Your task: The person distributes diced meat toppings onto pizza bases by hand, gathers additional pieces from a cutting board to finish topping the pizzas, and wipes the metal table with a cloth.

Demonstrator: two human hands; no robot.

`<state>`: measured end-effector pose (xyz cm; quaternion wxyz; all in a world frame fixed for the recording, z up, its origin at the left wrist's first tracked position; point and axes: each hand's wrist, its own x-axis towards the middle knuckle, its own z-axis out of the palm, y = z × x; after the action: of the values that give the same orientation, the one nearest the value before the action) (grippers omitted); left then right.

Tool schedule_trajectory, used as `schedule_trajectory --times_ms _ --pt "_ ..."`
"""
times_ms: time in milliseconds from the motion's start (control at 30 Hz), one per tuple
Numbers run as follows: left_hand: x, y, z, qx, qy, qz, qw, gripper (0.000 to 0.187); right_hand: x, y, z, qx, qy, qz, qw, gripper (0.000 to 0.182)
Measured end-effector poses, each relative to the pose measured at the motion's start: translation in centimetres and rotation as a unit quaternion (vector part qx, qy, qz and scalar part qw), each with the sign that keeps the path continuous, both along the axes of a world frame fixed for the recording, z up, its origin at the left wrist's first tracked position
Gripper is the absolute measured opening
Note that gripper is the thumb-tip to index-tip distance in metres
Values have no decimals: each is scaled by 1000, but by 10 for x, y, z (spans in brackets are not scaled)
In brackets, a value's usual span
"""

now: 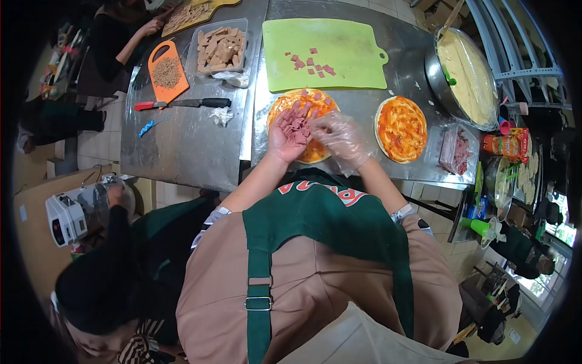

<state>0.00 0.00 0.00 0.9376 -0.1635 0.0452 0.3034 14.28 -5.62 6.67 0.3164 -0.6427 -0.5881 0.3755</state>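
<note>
My left hand [280, 147] is turned palm up over a sauced pizza base [280, 105], cupping a pile of pink diced ham [296, 126]. Close beside it, my right hand [347, 138] wears a clear plastic glove. Its fingertips are pinched together over the same base; whatever they hold is too small to make out. A few ham pieces lie on the far side of that base, partly hidden by my hands. To the right rests a second round base [401, 129] spread with orange-red sauce. Beyond them, a lime-green cutting board [327, 42] carries more ham squares.
At right stand a large metal bowl of pale dough [464, 73] and a clear tub of ham [456, 151]. Leftward are a tub of sliced sausage [221, 51], an orange board [177, 85] and a knife [200, 103]. Co-workers are at far left and lower left.
</note>
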Motion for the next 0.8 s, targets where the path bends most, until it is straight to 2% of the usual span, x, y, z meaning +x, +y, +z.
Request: schedule_trajectory --times_ms 67,200,267,300,333,367,400,433,500,533,567,667,800 --pt "7 -2 14 35 172 31 984 37 -9 0 6 127 -157 10 979 17" --pt "2 -2 21 34 181 34 982 37 -17 0 2 160 -160 17 974 15" --pt "-2 -1 14 24 117 35 992 36 -13 0 0 74 -84 4 994 13" --pt "-4 -2 11 22 115 33 993 36 -9 -2 -3 71 -86 3 994 13" --pt "-5 -2 8 15 71 27 997 35 -4 -3 -8 18 45 -37 998 15" --pt "-5 -3 5 8 26 20 999 34 2 -6 -9 -35 176 -77 981 17" --pt "1 -5 25 -55 156 47 985 32 7 -9 -3 -51 242 -127 961 20" --pt "1 -7 20 -56 154 40 986 32 15 -14 -5 -51 240 -134 960 20" --pt "-11 -5 9 -73 130 58 987 30 33 -21 -19 -175 137 -262 939 23" --pt "-13 -5 10 -71 129 58 987 29 41 -22 -36 -225 38 -245 942 26" --pt "-13 -4 12 -71 129 57 988 29 45 -27 -52 -225 38 -247 942 26" --pt "-12 -2 16 -91 172 73 978 29 36 -31 -54 -192 -131 -188 954 24" --pt "-8 -1 19 -75 177 67 979 27 29 -27 -48 -191 -206 -176 943 23"
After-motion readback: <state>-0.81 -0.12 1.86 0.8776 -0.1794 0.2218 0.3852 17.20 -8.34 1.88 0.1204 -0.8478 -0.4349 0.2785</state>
